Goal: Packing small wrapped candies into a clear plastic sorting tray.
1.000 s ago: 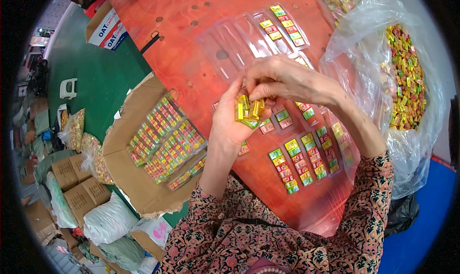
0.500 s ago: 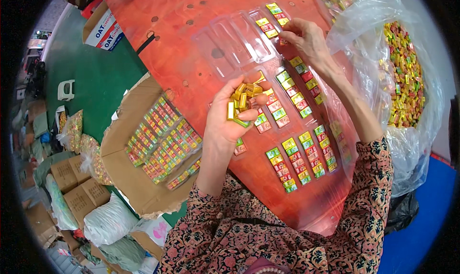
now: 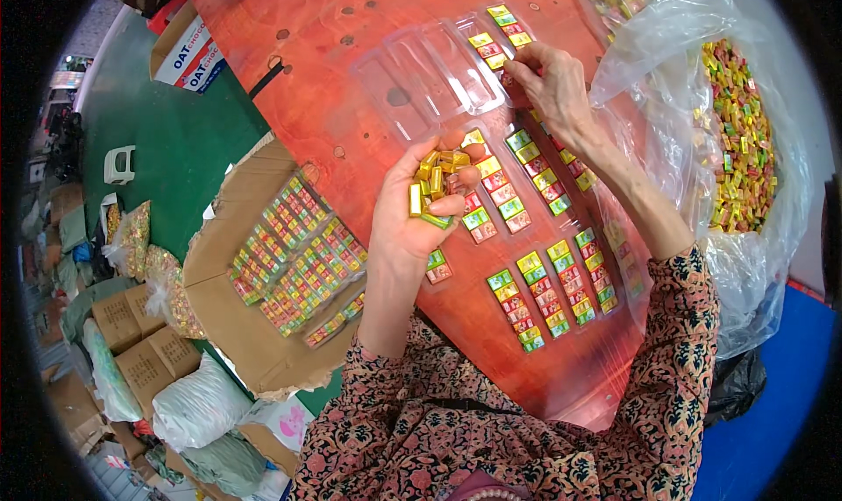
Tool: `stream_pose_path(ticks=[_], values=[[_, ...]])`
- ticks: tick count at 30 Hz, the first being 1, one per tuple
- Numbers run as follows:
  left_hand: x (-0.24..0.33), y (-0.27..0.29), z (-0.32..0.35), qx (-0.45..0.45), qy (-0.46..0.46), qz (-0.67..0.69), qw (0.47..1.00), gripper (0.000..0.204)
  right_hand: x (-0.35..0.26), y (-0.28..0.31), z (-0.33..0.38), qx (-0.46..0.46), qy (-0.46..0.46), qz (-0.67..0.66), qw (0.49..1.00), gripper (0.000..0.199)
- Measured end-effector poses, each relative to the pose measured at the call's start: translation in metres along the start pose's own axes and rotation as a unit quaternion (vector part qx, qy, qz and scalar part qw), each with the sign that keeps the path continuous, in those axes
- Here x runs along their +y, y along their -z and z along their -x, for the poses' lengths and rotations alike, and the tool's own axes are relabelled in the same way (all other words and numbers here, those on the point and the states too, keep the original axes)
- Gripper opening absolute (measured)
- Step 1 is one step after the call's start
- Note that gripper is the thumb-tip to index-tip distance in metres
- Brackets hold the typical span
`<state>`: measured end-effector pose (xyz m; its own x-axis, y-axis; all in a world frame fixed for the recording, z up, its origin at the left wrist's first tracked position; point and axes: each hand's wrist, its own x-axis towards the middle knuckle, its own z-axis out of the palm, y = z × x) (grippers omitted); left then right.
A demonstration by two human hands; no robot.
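My left hand is cupped palm up over the table, its fingers curled round a handful of small yellow and gold wrapped candies. At the far side, my right hand has its fingertips pinched together at a slot of a clear plastic tray. What the pinch holds, if anything, is hidden. The slots by that hand carry short rows of candies, while those to its left are bare. Nearer me, another clear tray holds full rows of green, yellow and red candies, with more rows between.
A red-orange table lies under the trays. At right, a large clear plastic bag holds loose candies. An open cardboard box with filled trays stands at left. Sacks and cartons crowd the floor.
My right hand has shifted slightly left and nearer me, its fingertips lower at the slot. My left hand has moved a little left, still holding its candies.
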<state>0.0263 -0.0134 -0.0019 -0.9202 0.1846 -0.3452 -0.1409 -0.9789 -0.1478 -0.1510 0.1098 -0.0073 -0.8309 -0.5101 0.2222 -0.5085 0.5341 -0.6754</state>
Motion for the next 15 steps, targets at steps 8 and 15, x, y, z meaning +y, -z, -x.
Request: stream_pose_path(ticks=[8, 15], values=[[0.001, -0.001, -0.001, 0.012, -0.001, 0.019, 1.0, 0.028, -0.004, 0.005, 0.0, 0.021, -0.038, -0.016, 0.999, 0.021], [0.002, 0.001, -0.003, 0.002, -0.008, 0.008, 1.0, 0.029, -0.006, 0.018, 0.007, -0.043, 0.043, 0.081, 0.995, 0.013]])
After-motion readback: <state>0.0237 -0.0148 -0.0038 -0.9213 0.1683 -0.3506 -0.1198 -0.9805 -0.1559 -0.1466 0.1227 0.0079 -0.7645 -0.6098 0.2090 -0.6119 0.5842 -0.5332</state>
